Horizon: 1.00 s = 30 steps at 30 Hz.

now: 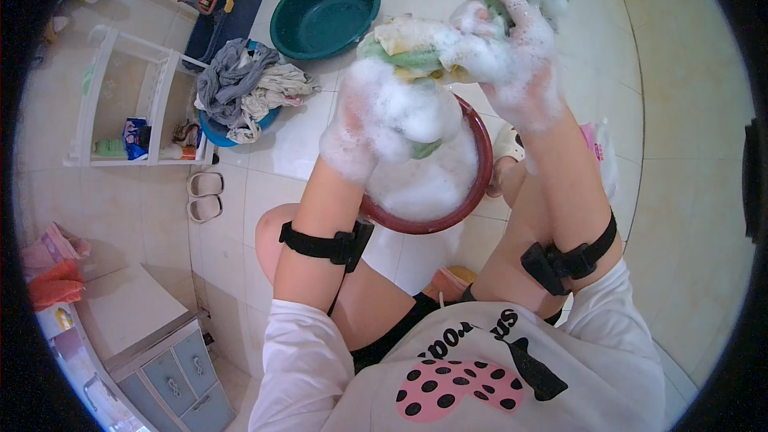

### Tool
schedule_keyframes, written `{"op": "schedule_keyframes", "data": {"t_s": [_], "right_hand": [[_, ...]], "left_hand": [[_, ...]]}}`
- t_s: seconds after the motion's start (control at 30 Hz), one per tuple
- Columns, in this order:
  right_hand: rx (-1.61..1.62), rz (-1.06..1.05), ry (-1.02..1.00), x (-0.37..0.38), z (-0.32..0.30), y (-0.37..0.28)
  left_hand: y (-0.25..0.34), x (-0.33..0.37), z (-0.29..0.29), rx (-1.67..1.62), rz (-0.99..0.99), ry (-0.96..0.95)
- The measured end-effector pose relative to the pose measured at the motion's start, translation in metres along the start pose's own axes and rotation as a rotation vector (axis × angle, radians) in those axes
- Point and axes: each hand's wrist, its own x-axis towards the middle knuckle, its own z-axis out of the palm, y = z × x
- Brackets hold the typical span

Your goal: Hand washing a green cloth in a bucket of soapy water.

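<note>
A soapy green and yellow cloth (416, 52) is stretched between both my hands above a dark red basin (478, 184) full of white foam. My left hand (352, 132), thick with suds, grips the cloth's lower left end just over the basin. My right hand (516, 48), also foamy, holds the cloth's upper right end raised higher, fingers partly spread around it. The basin sits on the tiled floor between my knees.
An empty dark green basin (324, 12) stands behind. A blue basin (240, 132) heaped with grey and white laundry (244, 84) sits at the left, beside a white plastic rack (128, 100). Slippers (204, 196) lie on the floor. A small cabinet (152, 344) is lower left.
</note>
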Motion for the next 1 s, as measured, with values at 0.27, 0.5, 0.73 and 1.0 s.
{"op": "schedule_keyframes", "data": {"t_s": [0.27, 0.5, 0.73, 1.0], "right_hand": [[-0.071, 0.263, -0.004, -0.007, -0.001, 0.013], [-0.38, -0.15, -0.163, -0.003, -0.015, 0.029], [-0.58, 0.116, -0.374, 0.004, -0.004, 0.039], [-1.001, 0.313, -0.74, -0.022, 0.017, 0.023]], "left_hand": [[0.0, -0.003, 0.028, 0.432, 0.316, 0.315], [0.006, -0.001, 0.042, 0.519, 0.501, 0.402], [0.017, -0.011, 0.047, 0.484, 0.526, 0.356], [0.011, -0.019, 0.032, 0.17, 0.415, 0.249]]}}
